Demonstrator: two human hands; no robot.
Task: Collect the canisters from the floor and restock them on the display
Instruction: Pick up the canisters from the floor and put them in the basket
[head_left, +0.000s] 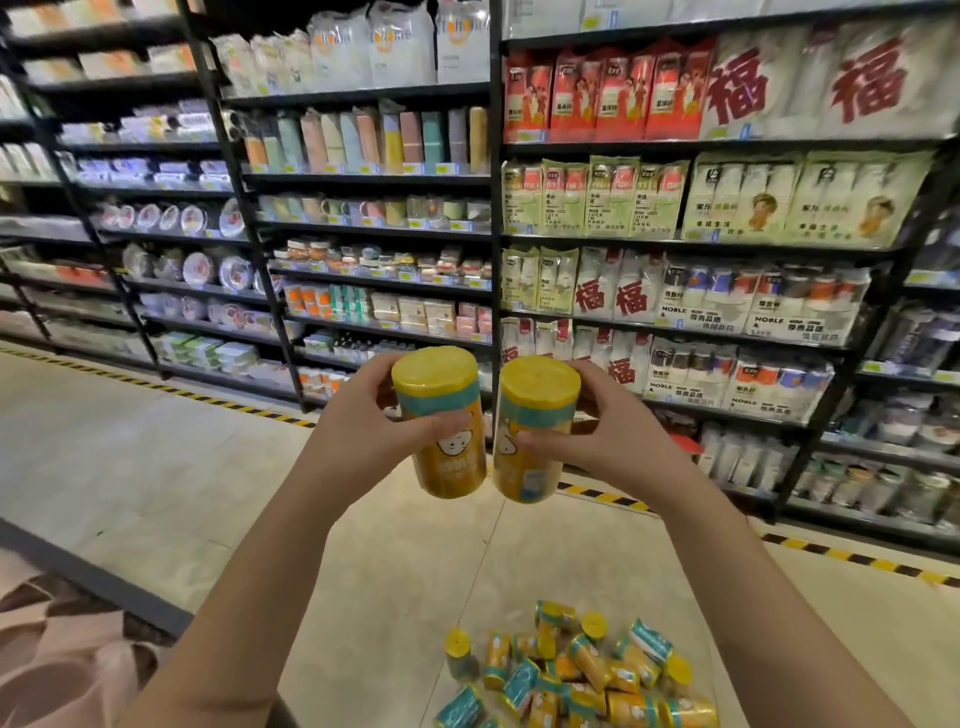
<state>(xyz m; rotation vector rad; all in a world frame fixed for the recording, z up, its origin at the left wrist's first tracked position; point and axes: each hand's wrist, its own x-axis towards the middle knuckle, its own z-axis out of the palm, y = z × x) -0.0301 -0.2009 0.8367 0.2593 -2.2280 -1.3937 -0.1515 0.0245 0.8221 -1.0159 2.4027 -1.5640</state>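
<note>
Each of the hands is clamped on one canister. The left hand (363, 415) wraps the left canister (452, 467) with its thumb across the label, and the right hand (608, 431) holds the right canister (524, 478) the same way. The two are held up side by side, nearly touching, their long axes close to upright and the lids tipped slightly toward the camera. Both are smooth cylinders — a glossy yellow-orange wrap, a teal band under a yellow plastic lid, a cartoon face on the front.

The shelves (493, 208) lie straight ahead, beyond both hands, across a strip of pale tiled floor (156, 467) edged in black-and-yellow tape (208, 399). I cannot tell which shelf takes these canisters, as no matching stock shows there. Neither hand is clearly nearer, so the coming move is probably a forward reach with both canisters kept upright.

A heap of canisters (576, 670) lies on the floor below and to the right of the arms — mostly on their sides, a few standing.
</note>
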